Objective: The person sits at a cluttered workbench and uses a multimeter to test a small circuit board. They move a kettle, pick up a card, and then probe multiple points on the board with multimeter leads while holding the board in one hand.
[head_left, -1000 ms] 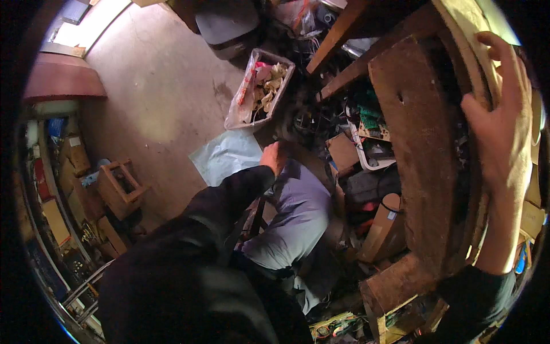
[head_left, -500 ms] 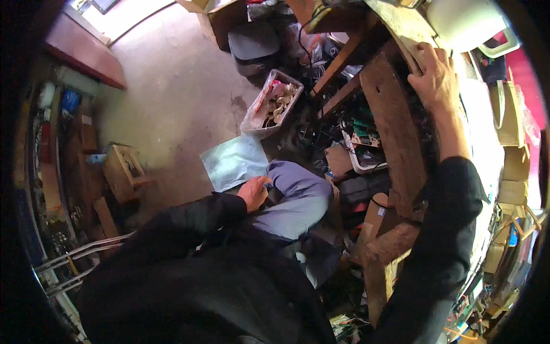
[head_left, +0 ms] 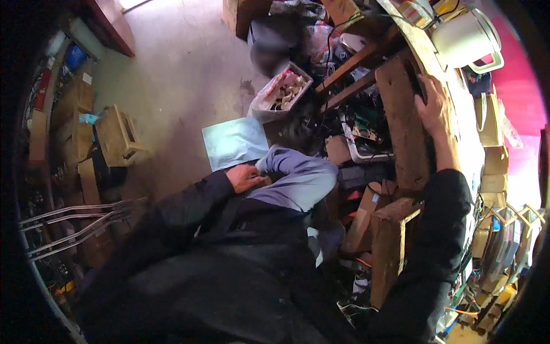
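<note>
My left hand (head_left: 246, 179), fingers curled, lies at my lap beside the grey-blue trouser leg (head_left: 301, 175). Whatever its fingers may hold is hidden. With fingers stretched and thumb apart, my right hand (head_left: 436, 109) rests on the edge of the workbench (head_left: 467, 132) at the right. A white kettle-like jug (head_left: 461, 40) with a handle stands on the bench, just beyond that hand. A pale, creased sheet (head_left: 235, 142) lies on the floor in front of my knee.
A plastic-lined box (head_left: 302, 90) of scraps sits past the sheet. Below the bench are a thick wooden board (head_left: 402, 126), circuit boards (head_left: 365, 125) and cables. To the left stand a wooden crate (head_left: 117, 137) and bent metal rods (head_left: 80, 221). Cardboard boxes (head_left: 494, 163) line the far right.
The whole view has shifted and turned. My right hand has slid back along the bench edge, farther from the white jug. My left hand stays by the trouser leg.
</note>
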The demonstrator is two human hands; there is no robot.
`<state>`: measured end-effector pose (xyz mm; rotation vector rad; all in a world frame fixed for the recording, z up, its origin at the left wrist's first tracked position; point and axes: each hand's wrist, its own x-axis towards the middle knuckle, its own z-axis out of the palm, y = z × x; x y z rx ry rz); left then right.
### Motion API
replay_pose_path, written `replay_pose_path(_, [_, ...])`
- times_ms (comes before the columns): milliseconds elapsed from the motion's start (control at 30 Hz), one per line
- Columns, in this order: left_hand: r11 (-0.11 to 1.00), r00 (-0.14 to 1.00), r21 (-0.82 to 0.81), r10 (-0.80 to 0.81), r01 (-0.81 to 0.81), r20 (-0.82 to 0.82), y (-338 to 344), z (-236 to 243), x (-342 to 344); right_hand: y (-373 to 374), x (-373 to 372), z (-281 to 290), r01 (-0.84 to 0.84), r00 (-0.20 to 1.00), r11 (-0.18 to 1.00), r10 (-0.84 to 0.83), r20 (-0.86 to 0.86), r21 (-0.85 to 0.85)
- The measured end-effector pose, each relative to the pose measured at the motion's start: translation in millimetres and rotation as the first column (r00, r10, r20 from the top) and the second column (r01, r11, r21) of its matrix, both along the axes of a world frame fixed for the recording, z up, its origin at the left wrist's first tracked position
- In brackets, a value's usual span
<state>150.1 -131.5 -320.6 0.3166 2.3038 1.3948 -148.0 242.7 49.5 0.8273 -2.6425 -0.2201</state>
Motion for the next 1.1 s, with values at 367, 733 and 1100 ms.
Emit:
replay_pose_path(367, [0.964,0.947,0.055,0.264,-0.258,-0.181,28,14,-38,11,187,-36,0.183,0.803,0.931,-0.328,0.498,0.317])
replay_pose_path(733, [0.844,0.831,0.298,0.514,-0.446,-0.213,14,70,-99,51,223,-52,0.532,0.704,0.846,-0.438,0.559,-0.007])
replay_pose_path(1100, [0.325,0.237,0.827,0.942,-0.458,-0.239,-60,212,-139,57,223,-66,0.634,0.686,0.770,-0.522,0.507,-0.065])
